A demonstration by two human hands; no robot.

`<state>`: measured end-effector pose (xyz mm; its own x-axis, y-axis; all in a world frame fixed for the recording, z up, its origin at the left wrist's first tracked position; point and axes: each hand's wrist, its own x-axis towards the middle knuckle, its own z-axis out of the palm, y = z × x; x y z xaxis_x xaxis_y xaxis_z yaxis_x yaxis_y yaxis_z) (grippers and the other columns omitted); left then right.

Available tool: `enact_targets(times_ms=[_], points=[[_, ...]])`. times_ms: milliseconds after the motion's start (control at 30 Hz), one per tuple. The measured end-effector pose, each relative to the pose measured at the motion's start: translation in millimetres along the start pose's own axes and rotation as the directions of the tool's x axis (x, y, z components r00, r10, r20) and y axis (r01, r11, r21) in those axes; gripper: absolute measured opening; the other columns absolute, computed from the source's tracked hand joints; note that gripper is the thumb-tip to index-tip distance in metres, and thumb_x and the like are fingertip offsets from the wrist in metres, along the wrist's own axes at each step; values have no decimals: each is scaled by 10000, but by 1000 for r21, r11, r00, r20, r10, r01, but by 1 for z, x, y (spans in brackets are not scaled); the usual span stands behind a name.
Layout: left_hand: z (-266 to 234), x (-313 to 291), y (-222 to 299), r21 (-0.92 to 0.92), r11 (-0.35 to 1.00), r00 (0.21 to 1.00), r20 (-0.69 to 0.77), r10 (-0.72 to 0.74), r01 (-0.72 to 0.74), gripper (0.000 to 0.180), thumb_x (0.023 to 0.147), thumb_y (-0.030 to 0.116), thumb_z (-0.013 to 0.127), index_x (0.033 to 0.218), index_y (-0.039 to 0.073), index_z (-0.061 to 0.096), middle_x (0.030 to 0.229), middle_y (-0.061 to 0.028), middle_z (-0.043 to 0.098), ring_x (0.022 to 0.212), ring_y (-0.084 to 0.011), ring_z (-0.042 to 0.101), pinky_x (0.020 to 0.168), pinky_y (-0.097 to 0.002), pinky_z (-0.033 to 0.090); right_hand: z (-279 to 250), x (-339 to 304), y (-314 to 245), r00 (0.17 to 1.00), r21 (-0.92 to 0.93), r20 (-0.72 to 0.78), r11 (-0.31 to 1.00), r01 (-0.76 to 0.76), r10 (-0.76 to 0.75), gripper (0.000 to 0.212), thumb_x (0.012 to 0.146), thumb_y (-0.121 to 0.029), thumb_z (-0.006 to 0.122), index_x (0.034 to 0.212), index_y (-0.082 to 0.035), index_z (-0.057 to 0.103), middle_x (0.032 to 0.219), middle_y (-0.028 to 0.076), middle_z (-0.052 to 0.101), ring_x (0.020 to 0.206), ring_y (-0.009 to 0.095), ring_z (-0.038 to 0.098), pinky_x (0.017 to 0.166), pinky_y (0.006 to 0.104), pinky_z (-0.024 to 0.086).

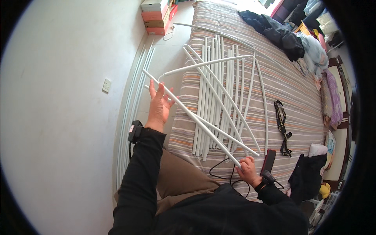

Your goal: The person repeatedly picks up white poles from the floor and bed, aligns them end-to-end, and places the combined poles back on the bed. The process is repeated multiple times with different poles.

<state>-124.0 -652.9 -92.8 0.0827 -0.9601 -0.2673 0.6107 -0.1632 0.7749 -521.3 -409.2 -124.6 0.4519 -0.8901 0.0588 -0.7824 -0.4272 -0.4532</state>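
A long white tube (197, 120) slants over the near left of the bed, joined to other tubes in an angular frame. My right hand (249, 172) is closed round its lower right end. Toward the upper left end, my left hand (159, 105) has its fingers spread, and the tube lies against them. A crossing tube (209, 62) of the frame reaches right to a corner joint near the bed's middle. Beneath the frame, several loose white tubes (213, 98) lie side by side on the striped bedspread (184, 131).
More tubes (137, 92) lie on the floor along the wall. Shoe boxes (156, 17) are stacked at the far left. On the bed are a black lanyard (281, 123), a red-edged phone (268, 162), a black cable (213, 171) and dark clothes (274, 35).
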Motion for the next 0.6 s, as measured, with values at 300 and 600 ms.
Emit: enact_targets(times_ms=[300, 600], points=[[14, 16, 8, 311, 947, 985, -168, -30, 82, 595, 978, 216, 573, 1485, 132, 272, 850, -84, 607, 722, -192, 665, 639, -345, 592, -79, 30, 88, 997, -296, -28, 954, 54, -65, 169, 659, -20, 653, 722, -76, 507, 773, 86, 549, 770, 304, 546, 793, 427, 434], [-18, -32, -38, 478, 825, 949, -61, -310, 301, 298, 947, 129, 565, 1217, 6, 535, 861, -60, 628, 693, -152, 655, 608, -306, 588, -93, 187, 242, 670, -304, -721, 789, -534, 175, 352, 796, -43, 591, 1147, -68, 600, 1379, 252, 443, 1279, 381, 422, 1073, 488, 286]])
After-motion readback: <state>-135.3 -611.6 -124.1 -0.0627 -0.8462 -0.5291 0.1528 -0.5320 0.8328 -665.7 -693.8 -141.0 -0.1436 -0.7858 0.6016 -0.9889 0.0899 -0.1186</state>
